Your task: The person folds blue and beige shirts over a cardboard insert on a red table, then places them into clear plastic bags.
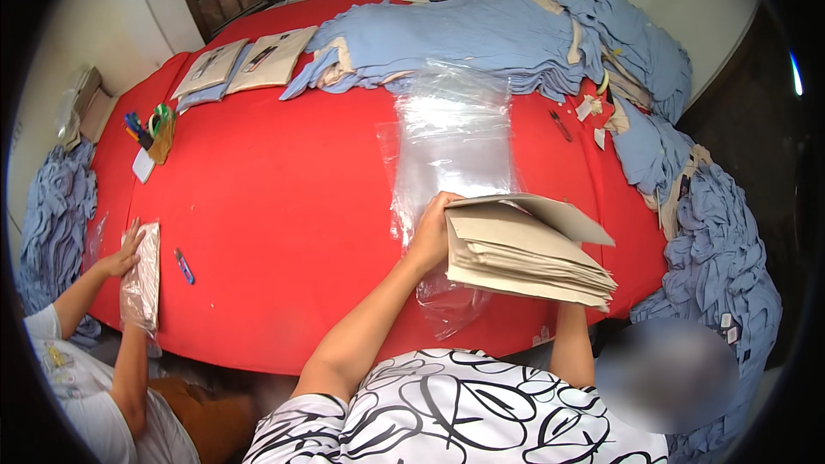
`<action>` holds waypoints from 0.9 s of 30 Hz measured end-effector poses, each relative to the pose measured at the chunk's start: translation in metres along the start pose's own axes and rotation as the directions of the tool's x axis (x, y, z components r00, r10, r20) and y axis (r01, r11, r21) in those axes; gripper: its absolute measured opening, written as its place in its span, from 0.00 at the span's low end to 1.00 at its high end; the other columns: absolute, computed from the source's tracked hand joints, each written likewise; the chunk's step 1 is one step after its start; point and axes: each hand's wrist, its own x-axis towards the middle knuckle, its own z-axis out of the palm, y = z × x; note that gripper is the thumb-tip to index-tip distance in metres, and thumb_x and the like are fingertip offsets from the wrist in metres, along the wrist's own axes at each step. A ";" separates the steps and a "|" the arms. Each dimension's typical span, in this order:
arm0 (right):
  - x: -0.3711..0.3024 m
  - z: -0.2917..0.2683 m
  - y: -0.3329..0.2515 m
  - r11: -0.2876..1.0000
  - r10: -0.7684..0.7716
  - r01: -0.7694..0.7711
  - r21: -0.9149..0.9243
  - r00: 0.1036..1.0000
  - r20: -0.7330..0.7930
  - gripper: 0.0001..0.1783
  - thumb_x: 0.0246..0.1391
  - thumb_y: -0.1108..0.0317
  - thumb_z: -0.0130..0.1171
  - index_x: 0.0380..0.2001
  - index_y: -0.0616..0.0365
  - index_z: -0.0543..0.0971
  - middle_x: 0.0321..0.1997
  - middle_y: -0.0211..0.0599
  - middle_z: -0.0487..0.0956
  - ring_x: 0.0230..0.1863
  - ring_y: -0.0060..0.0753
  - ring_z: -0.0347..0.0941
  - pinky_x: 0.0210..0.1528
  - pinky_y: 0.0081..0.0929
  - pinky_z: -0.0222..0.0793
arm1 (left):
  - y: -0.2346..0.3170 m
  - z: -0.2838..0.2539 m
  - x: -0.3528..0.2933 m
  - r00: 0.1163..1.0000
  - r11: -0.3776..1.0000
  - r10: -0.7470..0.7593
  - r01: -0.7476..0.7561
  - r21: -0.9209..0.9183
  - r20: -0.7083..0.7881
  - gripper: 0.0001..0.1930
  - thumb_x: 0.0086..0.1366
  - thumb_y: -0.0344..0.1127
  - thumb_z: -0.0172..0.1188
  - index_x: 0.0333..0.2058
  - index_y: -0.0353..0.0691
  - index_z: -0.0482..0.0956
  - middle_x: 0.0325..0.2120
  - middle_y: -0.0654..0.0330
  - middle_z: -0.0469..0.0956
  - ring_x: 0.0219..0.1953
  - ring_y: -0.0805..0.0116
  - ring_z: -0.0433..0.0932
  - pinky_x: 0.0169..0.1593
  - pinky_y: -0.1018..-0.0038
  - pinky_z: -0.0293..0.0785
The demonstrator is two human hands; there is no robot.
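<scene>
A thick stack of beige cardboard sheets (pixel 524 249) is held up over the near side of the table, its top sheet lifted away from the rest at the right. My left hand (pixel 432 232) grips the stack by its left edge, fingers closed. My right forearm rises under the stack's right part; the cardboard hides that hand and its fingers. Beneath and behind the cardboard lies a pile of clear plastic bags (pixel 455 146), some sticking out at the left and toward me.
Light-blue garments (pixel 447 34) are heaped along the far side and down the right (pixel 722 241). Folded packs (pixel 273 58) lie far left, near a pen holder (pixel 161 146). At left, a co-worker's hands press a bagged flat item (pixel 142 279) beside a blue cutter (pixel 185 266) on the red tablecloth (pixel 275 198).
</scene>
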 end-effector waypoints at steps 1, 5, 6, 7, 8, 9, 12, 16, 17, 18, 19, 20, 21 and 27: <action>0.002 -0.010 -0.003 0.999 0.006 -0.006 -0.036 1.000 -0.017 0.24 0.51 0.72 0.68 0.51 0.62 0.76 0.49 0.33 0.79 0.48 0.24 0.74 0.52 0.27 0.69 | 0.005 0.005 -0.004 0.999 0.999 0.029 -0.028 0.042 -0.025 0.21 0.55 0.29 0.69 0.46 0.38 0.72 0.42 0.52 0.75 0.48 0.55 0.75 0.51 0.66 0.71; 0.002 -0.019 -0.020 0.995 0.013 -0.022 -0.095 0.996 -0.093 0.19 0.50 0.73 0.69 0.46 0.62 0.78 0.42 0.32 0.81 0.42 0.23 0.76 0.50 0.26 0.71 | 0.076 0.040 -0.025 0.988 0.853 0.147 -0.151 0.499 0.048 0.25 0.62 0.41 0.64 0.53 0.35 0.67 0.45 0.47 0.78 0.47 0.55 0.78 0.50 0.66 0.74; 0.005 -0.010 -0.039 0.998 -0.015 0.008 -0.060 0.992 -0.122 0.16 0.50 0.73 0.69 0.43 0.63 0.79 0.39 0.31 0.82 0.40 0.23 0.77 0.49 0.25 0.71 | 0.090 0.043 -0.026 0.993 0.816 0.095 -0.117 0.566 0.068 0.28 0.65 0.43 0.61 0.58 0.35 0.65 0.46 0.46 0.79 0.48 0.58 0.79 0.51 0.67 0.74; 0.009 -0.020 -0.046 0.999 -0.015 0.010 -0.043 0.991 -0.130 0.18 0.50 0.73 0.69 0.45 0.64 0.78 0.42 0.34 0.82 0.41 0.23 0.77 0.48 0.25 0.72 | 0.105 0.045 -0.023 0.993 0.788 0.024 -0.092 0.609 0.118 0.26 0.64 0.45 0.62 0.55 0.36 0.69 0.44 0.47 0.79 0.46 0.55 0.80 0.50 0.66 0.74; 0.013 -0.036 -0.047 0.998 -0.029 0.019 -0.053 0.981 -0.191 0.21 0.51 0.72 0.68 0.48 0.65 0.77 0.44 0.36 0.81 0.41 0.26 0.78 0.48 0.26 0.72 | 0.110 0.040 -0.017 0.993 0.792 0.043 -0.103 0.602 0.114 0.26 0.64 0.46 0.62 0.54 0.35 0.70 0.43 0.47 0.79 0.46 0.55 0.80 0.50 0.66 0.74; 0.017 -0.056 -0.050 0.998 -0.001 -0.012 -0.063 0.979 -0.202 0.21 0.52 0.70 0.67 0.49 0.65 0.76 0.45 0.37 0.81 0.41 0.28 0.78 0.48 0.27 0.73 | 0.115 0.031 -0.013 0.992 0.795 0.064 -0.117 0.595 0.109 0.25 0.64 0.47 0.62 0.53 0.34 0.72 0.42 0.48 0.80 0.45 0.55 0.80 0.49 0.66 0.74; 0.028 -0.122 -0.062 0.975 0.165 -0.193 -0.115 0.963 -0.212 0.23 0.53 0.69 0.66 0.50 0.68 0.74 0.46 0.41 0.81 0.43 0.33 0.79 0.48 0.31 0.75 | 0.122 -0.012 -0.001 0.974 0.636 0.188 -0.023 0.772 -0.127 0.28 0.65 0.53 0.58 0.49 0.31 0.75 0.43 0.47 0.79 0.47 0.52 0.79 0.49 0.60 0.75; 0.055 -0.189 -0.055 0.784 0.457 -0.527 -0.328 0.847 -0.270 0.25 0.53 0.70 0.65 0.52 0.69 0.73 0.45 0.44 0.81 0.42 0.35 0.80 0.46 0.33 0.76 | 0.089 -0.054 0.016 0.964 0.547 0.068 0.180 0.818 -0.258 0.27 0.63 0.50 0.61 0.51 0.33 0.75 0.44 0.45 0.79 0.48 0.49 0.78 0.51 0.59 0.74; 0.060 -0.194 -0.051 0.737 0.495 -0.579 -0.349 0.814 -0.305 0.27 0.51 0.69 0.66 0.53 0.69 0.72 0.51 0.48 0.79 0.50 0.41 0.77 0.52 0.39 0.73 | 0.079 -0.056 0.019 0.970 0.503 0.042 0.187 0.844 -0.240 0.27 0.62 0.49 0.62 0.51 0.33 0.75 0.44 0.45 0.79 0.48 0.49 0.78 0.52 0.59 0.74; 0.064 -0.176 -0.048 0.517 0.326 -0.587 -0.622 0.808 -0.491 0.28 0.50 0.69 0.67 0.54 0.68 0.72 0.53 0.48 0.77 0.53 0.43 0.74 0.54 0.41 0.71 | 0.071 -0.058 0.016 0.967 0.491 0.029 0.207 0.846 -0.254 0.27 0.61 0.48 0.63 0.51 0.33 0.74 0.43 0.44 0.79 0.48 0.48 0.78 0.51 0.58 0.74; 0.071 -0.120 -0.054 0.209 0.100 -0.581 -0.787 0.813 -0.574 0.29 0.50 0.68 0.67 0.55 0.67 0.71 0.55 0.48 0.76 0.56 0.45 0.72 0.56 0.43 0.69 | 0.064 -0.061 0.009 0.959 0.475 0.021 0.240 0.847 -0.284 0.27 0.60 0.47 0.64 0.51 0.33 0.74 0.43 0.44 0.80 0.48 0.47 0.78 0.51 0.58 0.74; 0.072 -0.076 -0.066 -0.137 -0.167 -0.587 -0.798 0.808 -0.566 0.30 0.50 0.68 0.67 0.56 0.66 0.71 0.57 0.49 0.74 0.59 0.47 0.70 0.58 0.45 0.67 | 0.058 -0.059 0.008 0.958 0.469 0.015 0.247 0.848 -0.287 0.27 0.59 0.46 0.65 0.51 0.33 0.74 0.42 0.43 0.80 0.47 0.46 0.78 0.51 0.57 0.73; 0.077 -0.046 -0.073 -0.014 -0.196 -0.484 -0.875 0.860 -0.472 0.32 0.49 0.67 0.67 0.57 0.65 0.70 0.59 0.49 0.73 0.61 0.48 0.67 0.60 0.45 0.64 | 0.053 -0.059 0.009 0.945 0.495 0.074 0.241 0.835 -0.317 0.29 0.55 0.44 0.68 0.50 0.31 0.75 0.38 0.44 0.81 0.43 0.48 0.80 0.50 0.60 0.74; 0.101 0.064 0.001 0.458 0.103 -0.052 -0.888 0.995 -0.005 0.33 0.55 0.58 0.62 0.60 0.67 0.69 0.58 0.57 0.73 0.57 0.52 0.71 0.61 0.38 0.64 | 0.059 -0.053 0.004 0.952 0.774 -0.215 0.303 0.557 -0.219 0.18 0.57 0.40 0.68 0.38 0.32 0.76 0.27 0.58 0.81 0.30 0.67 0.81 0.37 0.69 0.77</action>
